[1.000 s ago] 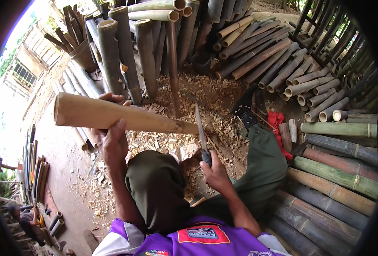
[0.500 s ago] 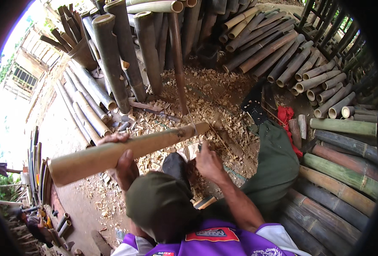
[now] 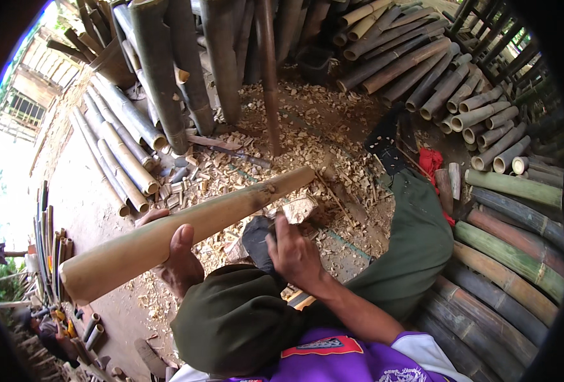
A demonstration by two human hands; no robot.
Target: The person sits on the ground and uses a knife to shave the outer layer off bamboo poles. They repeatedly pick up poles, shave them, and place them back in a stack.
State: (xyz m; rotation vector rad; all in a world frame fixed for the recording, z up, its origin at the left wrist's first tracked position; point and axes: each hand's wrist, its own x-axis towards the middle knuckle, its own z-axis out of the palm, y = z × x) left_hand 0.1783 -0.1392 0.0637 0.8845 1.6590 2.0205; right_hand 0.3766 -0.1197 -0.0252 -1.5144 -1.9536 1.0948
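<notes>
A single view, from a wide fisheye camera worn on the person's head, looks steeply down past a purple shirt (image 3: pixel 333 360) and bent knees onto the ground. It sits close: the left hand (image 3: pixel 179 264) and right hand (image 3: pixel 295 251) fill the lower middle, with the bamboo pole (image 3: pixel 186 232) crossing just above. Straight bamboo stacks (image 3: pixel 505 254) bend toward the dark round rim, and a building (image 3: pixel 30 102) shows far left.

Tan bamboo pole (image 3: pixel 186 235) (shavings (image 3: pixel 307 146) pale), green trousers (image 3: pixel 415 248).
</notes>
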